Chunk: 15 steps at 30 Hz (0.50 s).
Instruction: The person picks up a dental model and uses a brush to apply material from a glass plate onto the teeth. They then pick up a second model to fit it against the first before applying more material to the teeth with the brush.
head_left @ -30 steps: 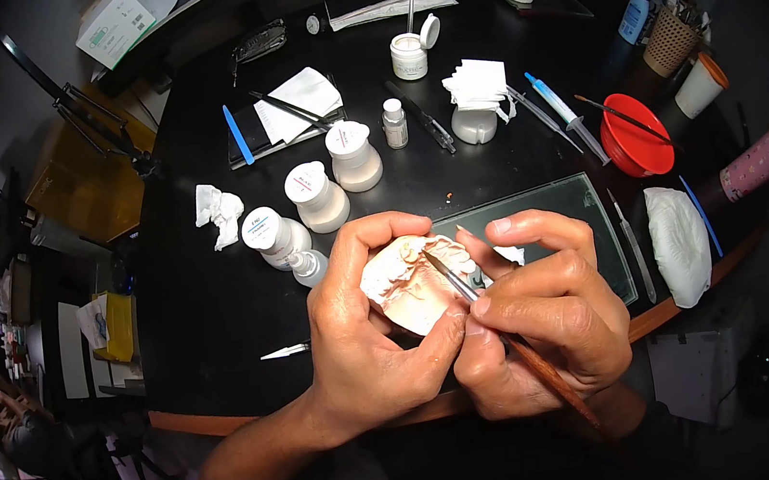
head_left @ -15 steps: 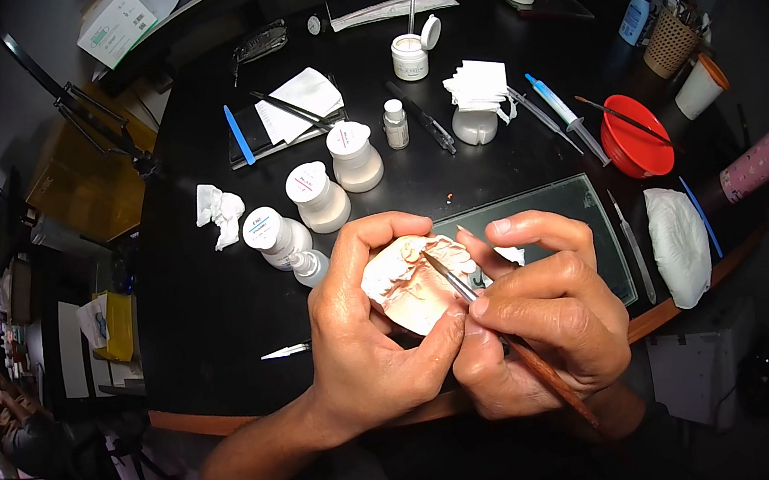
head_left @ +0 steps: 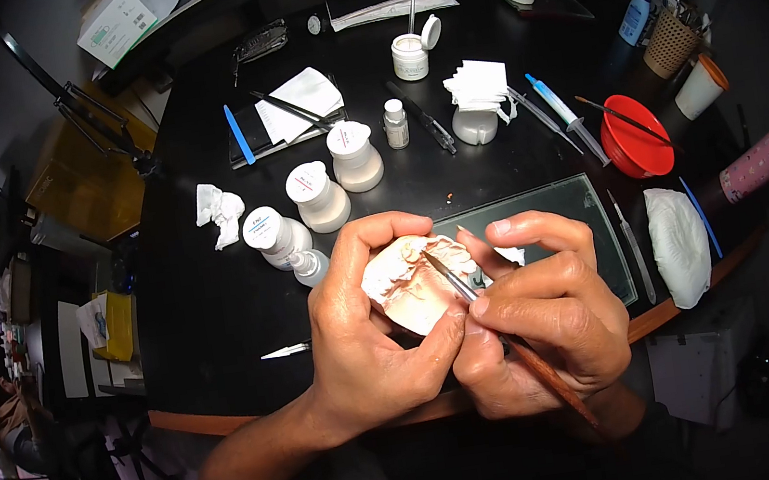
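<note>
A pale plaster dental cast point(head_left: 417, 299) sits in my left hand point(head_left: 361, 359), the fingers wrapped round its left side and the thumb along its lower edge. My right hand point(head_left: 551, 325) pinches a fine brush point(head_left: 543, 374) with a brown handle and metal ferrule. The brush's dark tip lies at the tooth ridge on the cast's upper part; whether it touches cannot be made out. Both hands are close together above the front of the black table. Behind my right fingers lies a glass slab point(head_left: 585, 214), partly hidden by them.
Several white-lidded powder jars point(head_left: 316, 196) stand at left, near a crumpled tissue point(head_left: 220, 213). A red bowl point(head_left: 635, 137) with a brush across it, a syringe point(head_left: 568, 119), and a folded white cloth point(head_left: 680, 245) are at right. An opened jar point(head_left: 410, 60) stands at the back.
My hands, the cast and the brush look practically unmoved. At the far left edge, a person in the background has shifted position slightly.
</note>
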Each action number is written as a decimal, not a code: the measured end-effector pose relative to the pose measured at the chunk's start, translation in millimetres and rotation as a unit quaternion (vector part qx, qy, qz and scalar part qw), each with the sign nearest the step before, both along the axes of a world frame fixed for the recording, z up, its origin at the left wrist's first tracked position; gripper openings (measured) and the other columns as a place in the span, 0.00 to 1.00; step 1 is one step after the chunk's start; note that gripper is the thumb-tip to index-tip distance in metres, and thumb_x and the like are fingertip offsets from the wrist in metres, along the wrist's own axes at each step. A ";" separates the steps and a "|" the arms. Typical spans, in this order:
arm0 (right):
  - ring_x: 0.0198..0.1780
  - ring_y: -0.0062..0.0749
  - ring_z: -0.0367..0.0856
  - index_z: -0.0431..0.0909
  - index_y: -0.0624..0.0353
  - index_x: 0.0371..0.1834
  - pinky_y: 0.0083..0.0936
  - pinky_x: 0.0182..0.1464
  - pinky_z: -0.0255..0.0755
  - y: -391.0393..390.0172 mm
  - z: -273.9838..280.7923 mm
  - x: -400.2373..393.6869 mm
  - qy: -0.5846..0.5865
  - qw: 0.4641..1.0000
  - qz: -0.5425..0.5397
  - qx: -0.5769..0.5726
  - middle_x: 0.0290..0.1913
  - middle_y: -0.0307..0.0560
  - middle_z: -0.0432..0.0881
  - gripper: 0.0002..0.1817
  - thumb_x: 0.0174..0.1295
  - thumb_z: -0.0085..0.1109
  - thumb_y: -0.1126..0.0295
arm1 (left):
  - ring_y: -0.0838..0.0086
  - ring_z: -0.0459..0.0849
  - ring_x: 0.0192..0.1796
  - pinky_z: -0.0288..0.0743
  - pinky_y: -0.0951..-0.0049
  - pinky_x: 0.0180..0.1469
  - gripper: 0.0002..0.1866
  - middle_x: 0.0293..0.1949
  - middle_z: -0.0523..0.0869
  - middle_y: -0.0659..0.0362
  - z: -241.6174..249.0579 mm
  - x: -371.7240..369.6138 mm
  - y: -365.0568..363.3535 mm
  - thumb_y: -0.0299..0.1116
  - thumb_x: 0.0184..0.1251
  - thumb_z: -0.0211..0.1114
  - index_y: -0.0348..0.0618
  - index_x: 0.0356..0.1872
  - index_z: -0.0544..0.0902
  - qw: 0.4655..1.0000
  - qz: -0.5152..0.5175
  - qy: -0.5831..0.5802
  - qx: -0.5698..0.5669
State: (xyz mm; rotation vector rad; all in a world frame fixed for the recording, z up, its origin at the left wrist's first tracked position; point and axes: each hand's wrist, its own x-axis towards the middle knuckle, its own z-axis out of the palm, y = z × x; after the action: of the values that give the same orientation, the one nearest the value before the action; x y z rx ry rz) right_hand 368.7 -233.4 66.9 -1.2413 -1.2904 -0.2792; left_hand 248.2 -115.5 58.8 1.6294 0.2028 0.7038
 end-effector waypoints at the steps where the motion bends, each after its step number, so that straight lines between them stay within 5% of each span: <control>1: 0.53 0.47 0.86 0.86 0.60 0.37 0.35 0.51 0.90 0.3 -0.2 -0.2 0.001 1.000 -0.002 0.003 0.36 0.44 0.83 0.08 0.56 0.76 0.77 | 0.75 0.86 0.55 0.84 0.74 0.58 0.33 0.53 0.83 0.50 -0.2 0.2 0.2 0.20 0.60 0.77 0.30 0.64 0.69 1.000 0.000 -0.001 0.002; 15: 0.53 0.46 0.86 0.86 0.60 0.37 0.36 0.51 0.90 -1.0 1.4 -0.5 0.001 1.000 0.000 -0.006 0.36 0.44 0.83 0.09 0.55 0.77 0.77 | 0.75 0.86 0.55 0.84 0.73 0.58 0.33 0.53 0.83 0.49 1.0 -0.7 -0.5 0.20 0.60 0.77 0.30 0.64 0.68 1.000 0.000 0.007 -0.004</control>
State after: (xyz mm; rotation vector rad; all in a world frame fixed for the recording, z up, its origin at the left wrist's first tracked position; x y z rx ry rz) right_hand 368.2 -234.4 68.4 -1.2512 -1.2927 -0.2708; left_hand 247.4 -116.0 59.9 1.6275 0.2163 0.6911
